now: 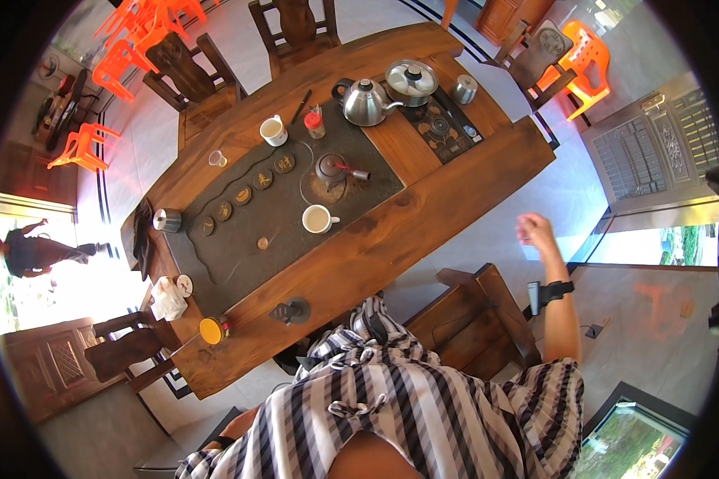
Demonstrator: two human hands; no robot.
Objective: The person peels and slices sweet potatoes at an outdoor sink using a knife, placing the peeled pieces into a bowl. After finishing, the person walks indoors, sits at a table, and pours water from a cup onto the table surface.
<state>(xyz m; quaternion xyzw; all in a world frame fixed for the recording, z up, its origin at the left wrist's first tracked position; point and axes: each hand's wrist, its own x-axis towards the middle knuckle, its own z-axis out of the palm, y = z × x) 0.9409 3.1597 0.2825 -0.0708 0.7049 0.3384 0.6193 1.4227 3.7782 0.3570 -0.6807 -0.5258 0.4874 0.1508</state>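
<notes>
My right hand (536, 233) is raised over the floor, off the right end of a wooden tea table (443, 221). Its fingers look loosely curled, and whether they hold anything is unclear. A dark strap with a small device (551, 292) sits on that wrist. My left hand is out of view; only part of the forearm shows at lower left. Set into the table is a dark stone tea tray (233, 263). On it stand a white mug (317, 220) of pale drink and a brown clay teapot (331, 167). A steel kettle (364, 105) is farther back.
A lidded steel pot (411, 84) stands by a black cooktop (449, 135). A yellow-lidded jar (214, 330) and a black stand (290, 311) are along the near edge. A wooden chair (473, 323) is beside me. Orange plastic chairs (584, 66) stand beyond; a person (42, 248) is at the doorway.
</notes>
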